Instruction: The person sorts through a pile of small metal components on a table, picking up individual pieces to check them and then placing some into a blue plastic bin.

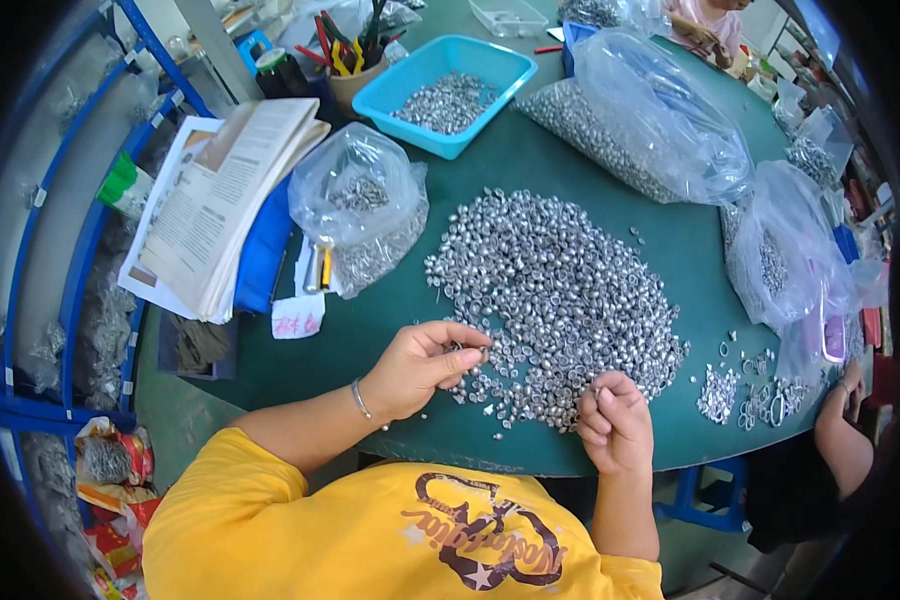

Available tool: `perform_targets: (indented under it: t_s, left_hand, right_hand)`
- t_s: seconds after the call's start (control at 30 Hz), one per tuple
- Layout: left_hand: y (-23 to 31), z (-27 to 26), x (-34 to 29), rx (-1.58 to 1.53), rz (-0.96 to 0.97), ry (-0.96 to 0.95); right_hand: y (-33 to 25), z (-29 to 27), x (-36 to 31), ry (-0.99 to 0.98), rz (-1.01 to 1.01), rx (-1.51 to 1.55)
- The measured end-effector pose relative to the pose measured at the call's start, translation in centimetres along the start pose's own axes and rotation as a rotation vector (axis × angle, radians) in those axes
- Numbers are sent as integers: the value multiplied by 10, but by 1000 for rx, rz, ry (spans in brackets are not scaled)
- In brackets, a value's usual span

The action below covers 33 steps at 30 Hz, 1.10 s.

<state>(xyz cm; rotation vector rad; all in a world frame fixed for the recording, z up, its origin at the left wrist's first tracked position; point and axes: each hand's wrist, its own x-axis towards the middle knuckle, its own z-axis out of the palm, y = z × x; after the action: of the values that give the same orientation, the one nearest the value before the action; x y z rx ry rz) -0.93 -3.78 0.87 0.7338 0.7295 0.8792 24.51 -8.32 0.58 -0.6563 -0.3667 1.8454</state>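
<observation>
A wide heap of small, shiny silver metal pieces (560, 280), rounded and ring-like, lies on the green tabletop in front of me. My left hand (425, 368), with a bracelet on its wrist, reaches to the heap's near left edge. Its thumb and forefinger are pinched close together; what lies between their tips is too small to make out. At the heap's near right edge my right hand (613, 420) is raised with its fingers curled in. A tiny silvery metal piece (598, 393) shows between its thumb and forefinger.
Beyond the heap stand a blue basket (370, 104) of metal parts and a clear bag (355, 160). Large filled bags (660, 120) lie at the far right. Papers (210, 200) rest at left by a blue rack (80, 250). Another person's arm (843, 440) is at right.
</observation>
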Motion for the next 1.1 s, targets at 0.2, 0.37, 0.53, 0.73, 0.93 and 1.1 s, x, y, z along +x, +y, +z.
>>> perform_targets:
  t_s: [0.2, 0.37, 0.53, 0.73, 0.93, 1.1]
  left_hand:
    - [54, 6, 57, -45, 110, 189]
    - [130, -42, 140, -360, 306, 204]
    - [113, -23, 141, -262, 315, 283]
    - [24, 37, 77, 659, 114, -131]
    - [-6, 34, 52, 1235, 495, -402]
    - [-14, 30, 51, 1328, 622, -392]
  right_hand:
    - [-4, -4, -11, 54, -76, 35]
    - [-1, -1, -15, 39, -107, -59]
    - [-9, -4, -24, 147, -152, -82]
    - [11, 9, 7, 152, -705, -1630]
    - [13, 22, 24, 151, -694, -2070]
    - [8, 20, 26, 30, -698, -2111]
